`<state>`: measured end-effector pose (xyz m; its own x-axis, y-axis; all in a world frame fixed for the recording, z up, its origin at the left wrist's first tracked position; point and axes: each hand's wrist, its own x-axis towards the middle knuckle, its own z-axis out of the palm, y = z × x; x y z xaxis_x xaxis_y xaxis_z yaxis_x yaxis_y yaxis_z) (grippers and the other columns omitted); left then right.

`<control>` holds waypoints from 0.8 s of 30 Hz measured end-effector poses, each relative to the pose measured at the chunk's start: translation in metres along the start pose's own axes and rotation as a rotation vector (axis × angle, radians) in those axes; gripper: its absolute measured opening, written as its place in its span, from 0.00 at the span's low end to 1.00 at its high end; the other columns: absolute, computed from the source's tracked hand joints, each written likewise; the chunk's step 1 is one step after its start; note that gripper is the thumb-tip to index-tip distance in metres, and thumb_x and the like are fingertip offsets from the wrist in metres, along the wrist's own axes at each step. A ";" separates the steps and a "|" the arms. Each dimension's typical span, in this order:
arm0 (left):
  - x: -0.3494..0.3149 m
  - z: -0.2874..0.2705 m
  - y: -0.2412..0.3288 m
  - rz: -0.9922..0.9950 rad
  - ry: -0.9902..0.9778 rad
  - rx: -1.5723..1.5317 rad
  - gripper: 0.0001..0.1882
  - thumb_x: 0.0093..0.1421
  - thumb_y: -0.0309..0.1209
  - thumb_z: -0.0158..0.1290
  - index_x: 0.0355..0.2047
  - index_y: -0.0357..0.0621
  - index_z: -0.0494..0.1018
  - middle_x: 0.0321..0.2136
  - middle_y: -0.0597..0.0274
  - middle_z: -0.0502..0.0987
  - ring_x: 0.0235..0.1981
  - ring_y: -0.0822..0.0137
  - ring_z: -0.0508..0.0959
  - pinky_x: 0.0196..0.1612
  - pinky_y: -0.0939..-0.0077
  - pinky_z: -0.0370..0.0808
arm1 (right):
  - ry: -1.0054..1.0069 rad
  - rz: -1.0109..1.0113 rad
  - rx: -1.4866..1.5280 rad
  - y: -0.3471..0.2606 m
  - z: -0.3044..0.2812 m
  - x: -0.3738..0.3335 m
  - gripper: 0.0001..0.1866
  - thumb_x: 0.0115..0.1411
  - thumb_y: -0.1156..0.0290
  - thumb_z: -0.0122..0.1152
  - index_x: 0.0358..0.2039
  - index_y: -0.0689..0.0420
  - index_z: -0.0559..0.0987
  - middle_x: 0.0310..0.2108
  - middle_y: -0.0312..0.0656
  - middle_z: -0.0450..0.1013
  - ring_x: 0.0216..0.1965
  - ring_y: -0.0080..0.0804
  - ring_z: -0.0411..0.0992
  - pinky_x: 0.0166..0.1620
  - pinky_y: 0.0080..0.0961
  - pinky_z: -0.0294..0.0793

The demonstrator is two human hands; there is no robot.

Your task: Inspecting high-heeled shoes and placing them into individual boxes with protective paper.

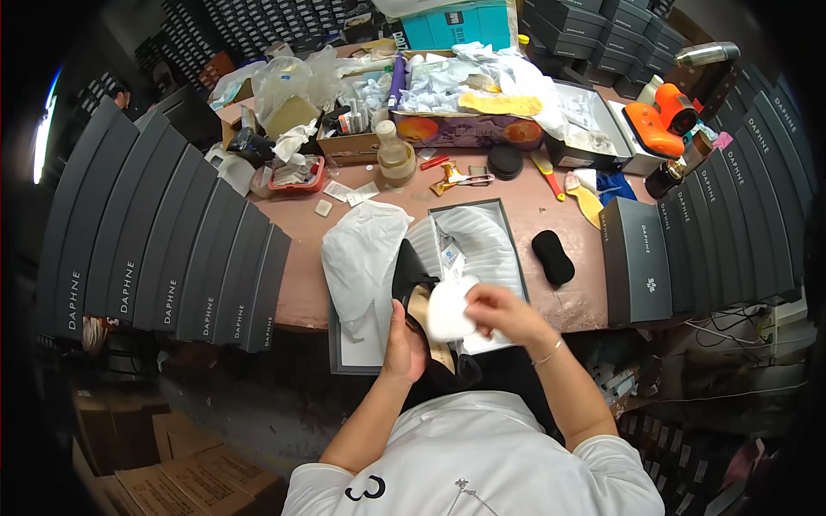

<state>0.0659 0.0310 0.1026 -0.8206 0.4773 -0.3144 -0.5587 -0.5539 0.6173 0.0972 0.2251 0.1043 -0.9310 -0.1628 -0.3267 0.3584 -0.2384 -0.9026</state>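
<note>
My left hand [406, 351] is wrapped round a black shoe [410, 265] with a tan insole, held above an open grey shoebox [354, 371] at the table's front edge. In my right hand [508, 315] is a white pad [449, 311], pinched between the fingers and held over the shoe's opening. The pad covers part of the insole, and I cannot tell whether it touches the shoe. White tissue paper [365, 249] spreads over the box's left side. Ribbed white wrapping [490, 245] lies in its right part, with a small printed tag beside the shoe.
Rows of dark shoeboxes stand at the left [142, 232] and right [637, 258]. A black oblong sponge [552, 258] lies right of the open box. Behind are a bottle [396, 155], a yellow-and-red brush [548, 175], a carton of crumpled paper [469, 129] and an orange device [661, 120].
</note>
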 end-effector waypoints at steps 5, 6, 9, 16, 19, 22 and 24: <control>-0.010 -0.036 -0.031 0.078 -0.034 0.002 0.21 0.67 0.39 0.43 0.56 0.47 0.56 0.47 0.59 0.69 0.46 0.63 0.72 0.50 0.65 0.70 | 0.159 -0.085 -0.005 0.032 0.045 0.023 0.07 0.59 0.74 0.60 0.34 0.60 0.71 0.25 0.37 0.72 0.21 0.21 0.72 0.22 0.17 0.73; -0.017 -0.022 -0.026 0.122 0.050 0.084 0.21 0.66 0.36 0.43 0.57 0.48 0.55 0.47 0.59 0.68 0.46 0.63 0.72 0.51 0.65 0.70 | 0.178 -0.125 -0.072 0.035 0.051 0.022 0.08 0.58 0.74 0.61 0.34 0.61 0.71 0.28 0.39 0.72 0.22 0.23 0.73 0.23 0.19 0.74; -0.027 -0.035 -0.016 0.007 0.142 -0.015 0.21 0.65 0.29 0.43 0.58 0.46 0.55 0.50 0.56 0.67 0.51 0.62 0.70 0.54 0.64 0.69 | 0.212 -0.471 -0.686 0.032 0.063 0.005 0.16 0.50 0.70 0.68 0.37 0.58 0.73 0.40 0.46 0.70 0.33 0.37 0.75 0.35 0.29 0.76; -0.045 -0.025 -0.020 -0.100 0.264 0.082 0.22 0.67 0.41 0.42 0.54 0.39 0.64 0.43 0.54 0.74 0.42 0.62 0.77 0.45 0.68 0.75 | 0.192 -0.530 -0.818 0.033 0.056 0.025 0.09 0.53 0.69 0.65 0.31 0.57 0.74 0.34 0.45 0.70 0.33 0.43 0.72 0.36 0.33 0.72; -0.032 -0.062 -0.006 -0.255 0.195 0.307 0.26 0.67 0.48 0.38 0.51 0.39 0.71 0.28 0.55 0.77 0.24 0.67 0.78 0.30 0.76 0.77 | 0.392 -0.654 -1.139 0.021 0.015 0.028 0.17 0.50 0.70 0.66 0.40 0.59 0.73 0.38 0.48 0.72 0.43 0.48 0.71 0.44 0.38 0.72; -0.020 -0.046 -0.008 -0.361 0.197 0.142 0.26 0.66 0.49 0.41 0.50 0.39 0.71 0.24 0.58 0.76 0.22 0.69 0.77 0.27 0.81 0.76 | 0.208 -0.368 -1.582 0.057 -0.022 0.050 0.13 0.49 0.74 0.61 0.36 0.58 0.73 0.36 0.46 0.73 0.37 0.47 0.73 0.41 0.40 0.74; -0.011 -0.052 -0.008 -0.354 0.159 0.116 0.25 0.66 0.46 0.41 0.50 0.36 0.70 0.27 0.56 0.77 0.24 0.68 0.78 0.30 0.78 0.77 | 0.192 -0.319 -1.661 0.062 -0.028 0.064 0.10 0.50 0.75 0.58 0.35 0.59 0.73 0.33 0.46 0.74 0.35 0.46 0.73 0.39 0.39 0.74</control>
<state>0.0734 -0.0051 0.0636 -0.5937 0.5077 -0.6243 -0.8001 -0.2895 0.5254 0.0578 0.2263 0.0191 -0.9852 -0.1711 -0.0021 -0.1675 0.9668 -0.1928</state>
